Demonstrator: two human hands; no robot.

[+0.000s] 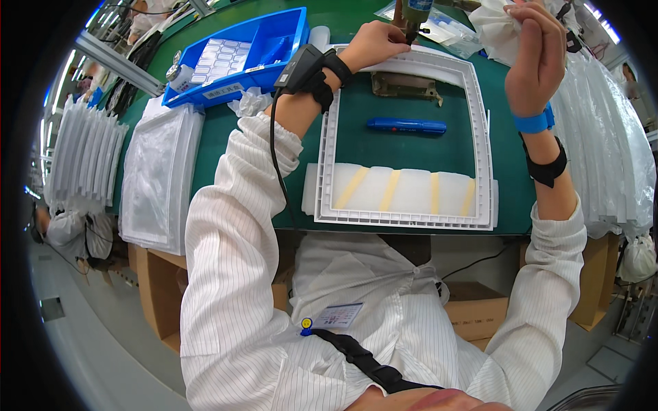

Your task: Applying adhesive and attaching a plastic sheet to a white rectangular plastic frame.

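Observation:
A white rectangular plastic frame (482, 144) lies on the green table in front of me. My left hand (375, 46) is at its far edge, fingertips pressed together beside the dark tip of a power screwdriver (416, 15); anything pinched there is too small to make out. My right hand (538, 58) is raised beyond the frame's far right corner, its fingers loosely bent and nothing visible in them. Just left of those fingers is bunched white fabric (495, 29). Inside the frame's opening lie a blue marker pen (406, 126) and a brownish metal piece (404, 86).
White foam with yellow strips (411, 190) lies under the frame's near side. A blue divided bin (233, 89) holds label sheets and a small bottle. Wrapped panels (159, 178) are stacked at left, more wrapped sheets (603, 137) at right. A black cable (274, 144) runs from my left wrist device.

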